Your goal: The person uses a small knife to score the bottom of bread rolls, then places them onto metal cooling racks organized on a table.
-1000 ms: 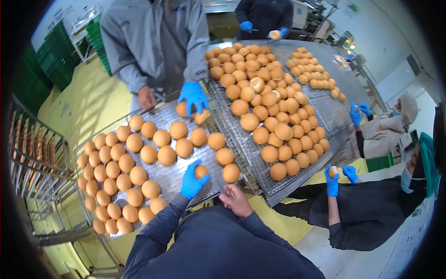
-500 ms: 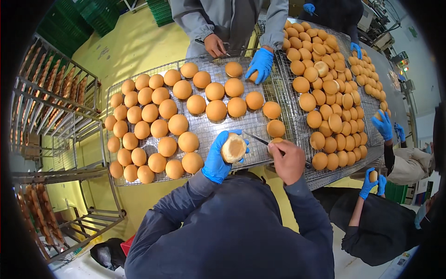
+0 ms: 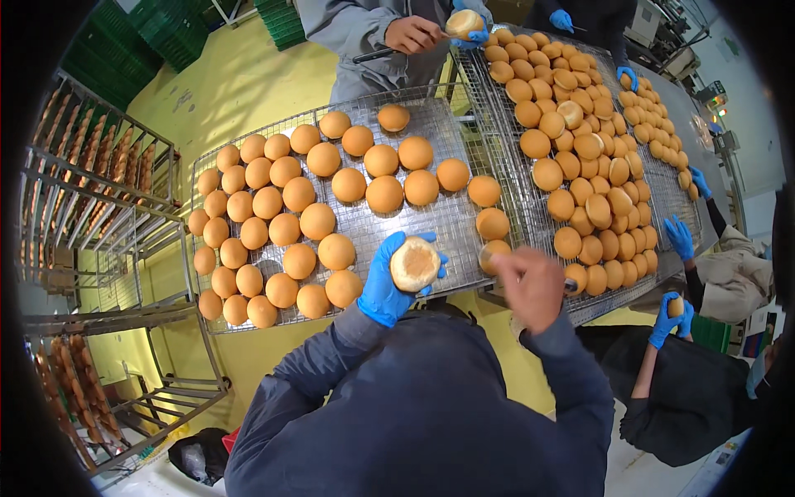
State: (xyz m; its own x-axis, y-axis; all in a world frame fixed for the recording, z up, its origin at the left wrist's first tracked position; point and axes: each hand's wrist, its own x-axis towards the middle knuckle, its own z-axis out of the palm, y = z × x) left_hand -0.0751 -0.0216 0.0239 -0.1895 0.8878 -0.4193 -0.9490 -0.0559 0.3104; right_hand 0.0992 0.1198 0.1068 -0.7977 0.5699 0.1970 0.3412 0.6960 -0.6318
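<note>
My left hand [image 3: 387, 282], in a blue glove, is closed around a round bun [image 3: 415, 264]. The bun's pale underside faces up, with a browned patch in the middle. My bare right hand [image 3: 532, 286] is closed on a knife [image 3: 570, 285]; motion smears the hand, and only the dark handle end shows clearly beside it. The blade cannot be made out. Just left of the right hand, a bun [image 3: 495, 258] lies at the wire rack's edge. More golden-brown buns [image 3: 385, 195] cover much of the rack [image 3: 443, 222] beyond my hands.
Another rack [image 3: 497, 161] to the right carries many piled buns [image 3: 571, 170]. Across from me, a person in grey [image 3: 356, 50] holds a bun and a knife. Gloved co-workers stand at the right. At the left is a tall metal trolley [image 3: 99, 182]; green crates [image 3: 108, 58] are stacked behind it.
My right hand has swung slightly right and down, taking the knife away from the bun in my left hand. The person opposite has lifted a bun off the rack.
</note>
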